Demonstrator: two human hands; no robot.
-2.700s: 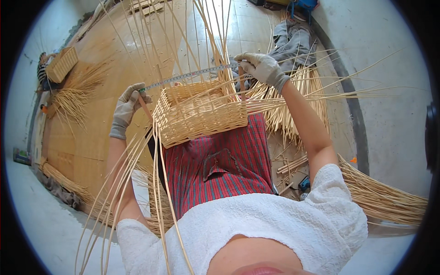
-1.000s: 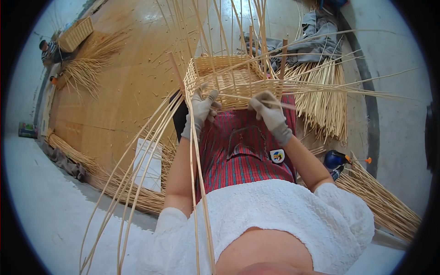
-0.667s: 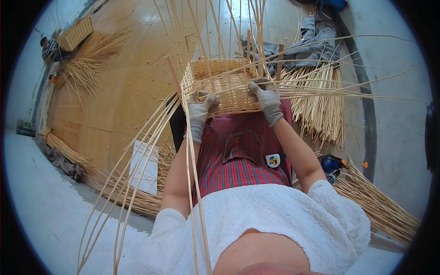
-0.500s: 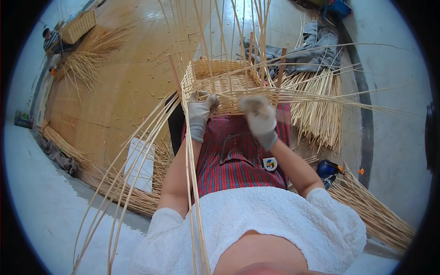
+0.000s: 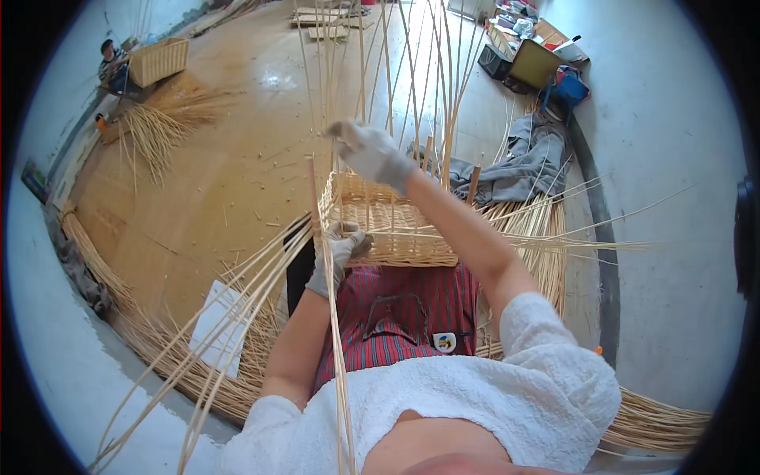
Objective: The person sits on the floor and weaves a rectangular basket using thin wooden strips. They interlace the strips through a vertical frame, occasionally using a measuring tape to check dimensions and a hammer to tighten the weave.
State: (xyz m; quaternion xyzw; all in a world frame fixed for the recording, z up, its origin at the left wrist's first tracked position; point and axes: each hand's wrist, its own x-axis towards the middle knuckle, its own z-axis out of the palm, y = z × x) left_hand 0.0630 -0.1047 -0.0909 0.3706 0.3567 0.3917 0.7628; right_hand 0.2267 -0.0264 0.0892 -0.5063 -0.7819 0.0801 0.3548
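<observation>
A half-woven wicker basket (image 5: pixel 413 251) sits on my lap, over a red striped apron (image 5: pixel 443 309). Long upright canes rise from its walls, and wooden pegs (image 5: pixel 473 184) stand at its corners. My left hand (image 5: pixel 342 252), in a pale grey-white glove, is closed on the near wall by the left corner. Beside it, loose canes (image 5: pixel 261 277) trail out to the lower left. My right hand (image 5: pixel 368 153), gloved too, is raised over the basket's far left part among the upright canes. Motion blurs its fingers, so whether it grips a cane is unclear.
Cut canes (image 5: pixel 546 261) lie in a bundle to the right, under grey cloth (image 5: pixel 526 162). More bundles line the left and lower right. A white sheet (image 5: pixel 218 328) lies at left. Far left, another person (image 5: pixel 113 67) sits by a larger basket (image 5: pixel 158 62). Boxes and bags (image 5: pixel 538 59) crowd the far right.
My right hand has gone from the near wall up and leftward across the basket. My left hand stays by the left corner. The view has tilted up, showing more of the room.
</observation>
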